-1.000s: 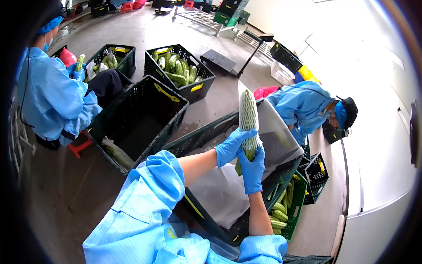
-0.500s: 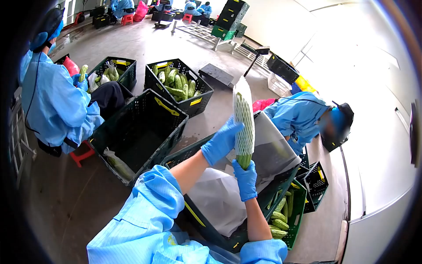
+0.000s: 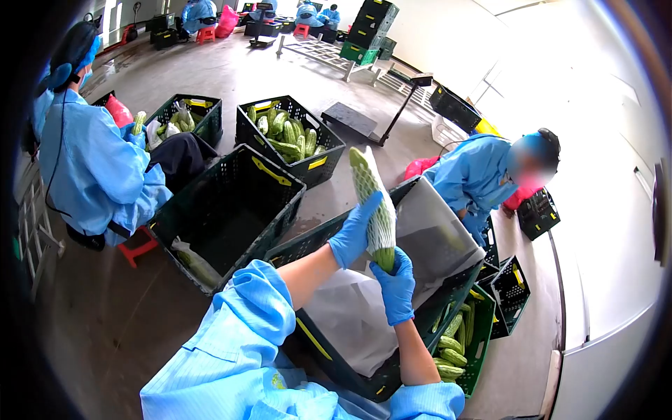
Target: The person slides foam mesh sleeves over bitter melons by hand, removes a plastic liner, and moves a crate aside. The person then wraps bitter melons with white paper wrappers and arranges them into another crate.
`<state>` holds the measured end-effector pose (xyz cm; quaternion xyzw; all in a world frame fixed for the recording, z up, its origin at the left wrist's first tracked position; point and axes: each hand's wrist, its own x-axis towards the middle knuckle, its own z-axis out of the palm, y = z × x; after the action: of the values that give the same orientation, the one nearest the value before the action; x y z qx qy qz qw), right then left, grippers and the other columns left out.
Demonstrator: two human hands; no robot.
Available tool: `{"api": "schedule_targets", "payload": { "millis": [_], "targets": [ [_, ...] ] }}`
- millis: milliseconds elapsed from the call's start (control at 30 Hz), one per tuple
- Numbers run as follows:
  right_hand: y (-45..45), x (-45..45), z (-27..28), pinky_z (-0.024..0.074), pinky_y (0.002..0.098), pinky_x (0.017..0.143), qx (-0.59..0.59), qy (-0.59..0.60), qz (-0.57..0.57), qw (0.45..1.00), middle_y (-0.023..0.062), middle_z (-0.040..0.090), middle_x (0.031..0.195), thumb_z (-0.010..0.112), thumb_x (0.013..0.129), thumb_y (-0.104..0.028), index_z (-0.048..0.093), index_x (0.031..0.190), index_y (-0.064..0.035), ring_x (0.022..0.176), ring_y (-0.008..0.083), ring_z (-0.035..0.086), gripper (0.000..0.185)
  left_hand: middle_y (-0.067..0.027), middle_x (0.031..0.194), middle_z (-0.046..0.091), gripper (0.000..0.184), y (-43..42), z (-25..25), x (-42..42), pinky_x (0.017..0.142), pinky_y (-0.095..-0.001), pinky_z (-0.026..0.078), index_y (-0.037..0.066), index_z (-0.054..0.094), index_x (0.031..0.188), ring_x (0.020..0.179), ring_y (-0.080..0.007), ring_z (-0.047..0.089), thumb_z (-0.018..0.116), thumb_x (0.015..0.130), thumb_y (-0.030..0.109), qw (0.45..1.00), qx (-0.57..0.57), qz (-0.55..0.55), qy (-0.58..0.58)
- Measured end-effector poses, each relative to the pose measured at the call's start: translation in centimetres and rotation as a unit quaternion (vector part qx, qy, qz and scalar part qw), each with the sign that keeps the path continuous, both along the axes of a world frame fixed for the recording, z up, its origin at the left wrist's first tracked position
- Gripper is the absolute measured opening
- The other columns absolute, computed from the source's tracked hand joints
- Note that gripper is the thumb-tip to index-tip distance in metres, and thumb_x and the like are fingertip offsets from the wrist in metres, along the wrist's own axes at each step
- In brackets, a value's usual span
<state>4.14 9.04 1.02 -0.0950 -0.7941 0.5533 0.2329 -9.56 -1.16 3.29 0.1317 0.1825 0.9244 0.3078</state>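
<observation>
Grey, smooth flooring (image 3: 280,73) stretched across a bright workroom, with white panels (image 3: 595,189) along the right side. Above a large dark green perforated plastic crate (image 3: 332,357), a long ribbed green gourd (image 3: 382,263) was held up at a tilt, its upper end leaning leftward. White mesh foam netting (image 3: 374,206) covered much of it, while green skin showed at both ends.

The left hand (image 3: 357,231), in a blue glove, grasped the netted middle from the left side. The right hand (image 3: 397,287), gloved alike, was closed around the lower end. Translucent whitish sheeting (image 3: 353,318) lined the crate beneath and draped over its far right side.

Just left stood a black crate with a yellow handle (image 3: 224,210), holding a gourd in a clear bag (image 3: 197,264) near its close corner. Beyond it, another black crate (image 3: 325,157) held a heap of green gourds (image 3: 287,133), near a dark platform scale (image 3: 350,120). More gourds (image 3: 451,350) lay in a green crate (image 3: 481,350) on the right.

At left, a seated co-worker in light blue clothing (image 3: 105,161) held a pale green gourd (image 3: 139,123); at right, another blue-clad co-worker (image 3: 472,171) bent forward beside crates.
</observation>
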Motion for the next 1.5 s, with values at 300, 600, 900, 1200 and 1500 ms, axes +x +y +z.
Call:
{"api": "schedule_targets", "payload": {
  "millis": [300, 600, 900, 1200, 1500],
  "targets": [
    [0.7, -0.7, 1.3, 0.0518, 0.0286, 0.086, 0.015, -0.051, -0.006, 0.999, 0.0105, 0.060, 0.115, 0.081, 0.077, -0.010, 0.029, 0.147, 0.0002, 0.099, 0.0152, 0.061, 0.087, -0.0055, 0.093, 0.065, 0.039, 1.0, 0.3, 1.7, 0.073, -0.0320, 0.056, 0.010, 0.060, 0.108, 0.082, -0.0169, 0.065, 0.071, 0.088, 0.041, 0.999, -0.033, 0.006, -0.031],
    [0.9, -1.2, 2.0, 0.0391, 0.0325, 0.104, 0.033, 0.000, 0.010, 0.999, 0.0126, 0.050, 0.135, 0.074, 0.085, -0.021, 0.027, 0.150, -0.0019, 0.122, 0.0211, 0.050, 0.082, -0.0067, 0.103, 0.065, 0.036, 2.1, -0.8, 2.5, 0.085, -0.0379, 0.054, 0.009, 0.058, 0.114, 0.094, -0.0205, 0.064, 0.069, 0.090, 0.034, 0.997, -0.060, -0.041, -0.026],
    [4.9, 0.7, 4.1, 0.0488, 0.0267, 0.049, -0.269, -0.027, -0.076, 0.960, 0.0048, 0.063, 0.081, 0.074, 0.085, -0.026, 0.062, 0.109, -0.0031, 0.057, 0.0128, 0.059, 0.035, -0.0099, 0.119, 0.064, 0.051, 1.4, 1.7, 3.4, 0.096, -0.0369, 0.046, 0.012, 0.055, 0.131, 0.110, -0.0197, 0.061, 0.061, 0.091, 0.044, 0.876, -0.391, -0.030, 0.283],
    [12.5, 7.2, 6.3, 0.0504, 0.0248, 0.047, -0.174, -0.049, -0.180, 0.967, 0.0069, 0.066, 0.080, 0.072, 0.087, -0.027, 0.063, 0.105, -0.0023, 0.055, 0.0122, 0.060, 0.032, -0.0180, 0.132, 0.058, 0.068, 1.8, -4.8, 5.9, 0.098, -0.0412, 0.046, 0.008, 0.054, 0.133, 0.112, -0.0345, 0.061, 0.059, 0.085, 0.056, 0.372, -0.481, -0.296, 0.737],
    [23.2, 7.9, 3.8, 0.0400, 0.0227, 0.047, 0.005, -0.005, -0.330, 0.944, -0.0004, 0.063, 0.080, 0.076, 0.085, -0.023, 0.062, 0.107, -0.0055, 0.056, 0.0065, 0.051, 0.031, -0.0127, 0.136, 0.056, 0.066, 2.5, -4.7, 13.6, 0.090, -0.0449, 0.050, 0.013, 0.044, 0.146, 0.097, -0.0283, 0.067, 0.053, 0.084, 0.033, 0.160, -0.313, -0.607, 0.713]
  ]
}}
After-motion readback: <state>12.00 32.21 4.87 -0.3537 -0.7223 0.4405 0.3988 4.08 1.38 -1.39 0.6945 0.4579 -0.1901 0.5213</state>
